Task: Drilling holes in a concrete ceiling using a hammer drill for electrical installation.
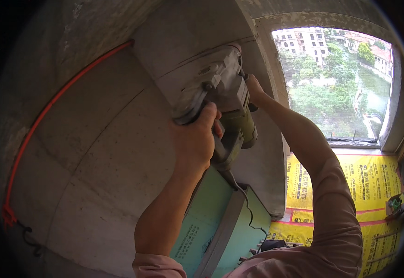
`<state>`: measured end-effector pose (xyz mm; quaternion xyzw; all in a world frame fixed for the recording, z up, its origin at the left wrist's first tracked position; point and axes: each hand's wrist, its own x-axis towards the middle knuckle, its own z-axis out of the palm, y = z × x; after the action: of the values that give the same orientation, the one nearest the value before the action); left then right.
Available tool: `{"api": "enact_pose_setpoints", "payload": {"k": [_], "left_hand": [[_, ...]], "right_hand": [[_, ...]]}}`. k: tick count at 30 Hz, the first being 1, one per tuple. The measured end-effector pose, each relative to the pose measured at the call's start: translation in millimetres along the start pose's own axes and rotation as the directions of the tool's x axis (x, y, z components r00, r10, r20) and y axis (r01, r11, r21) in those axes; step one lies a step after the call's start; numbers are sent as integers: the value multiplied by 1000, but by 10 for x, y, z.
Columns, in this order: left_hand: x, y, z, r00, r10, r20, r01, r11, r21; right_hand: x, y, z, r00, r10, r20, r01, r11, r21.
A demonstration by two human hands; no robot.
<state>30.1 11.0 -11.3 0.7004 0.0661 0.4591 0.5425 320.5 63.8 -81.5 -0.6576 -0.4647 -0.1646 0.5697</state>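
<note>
Both my arms reach up to a dusty wall chaser (233, 95) with a broad pale guard and an olive-green motor body. My left hand (195, 141) is wrapped round its rear handle, the thumb on top. Near the window, my right hand (254, 90) grips the handle on the tool's far right side; part of its fingers is hidden behind the tool. The guard lies up against the grey concrete wall (165, 34), where dark line marks run on both sides of it. From the tool's lower end a black cord (247, 206) hangs down. Any blade is hidden by the guard.
A window (336, 88) stands at the right, with yellow printed sheeting (368, 178) below it. Green boards (196, 227) lie beneath my arms. An orange-red tube (44, 109) curves along the left, above a black hook-shaped piece (28, 237).
</note>
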Motion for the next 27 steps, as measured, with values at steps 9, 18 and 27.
{"api": "enact_pose_setpoints", "payload": {"k": [9, 18, 27], "left_hand": [[-19, 66, 137, 999, 16, -45, -17, 1000, -15], [-14, 113, 150, 993, -105, -57, 95, 983, -155], [-9, 167, 123, 979, -181, -96, 161, 970, -184]], "right_hand": [[124, 197, 92, 986, 163, 37, -167, 943, 288], [108, 148, -155, 983, -114, 142, 130, 986, -109], [147, 136, -213, 952, -225, 206, 282, 909, -307]]}}
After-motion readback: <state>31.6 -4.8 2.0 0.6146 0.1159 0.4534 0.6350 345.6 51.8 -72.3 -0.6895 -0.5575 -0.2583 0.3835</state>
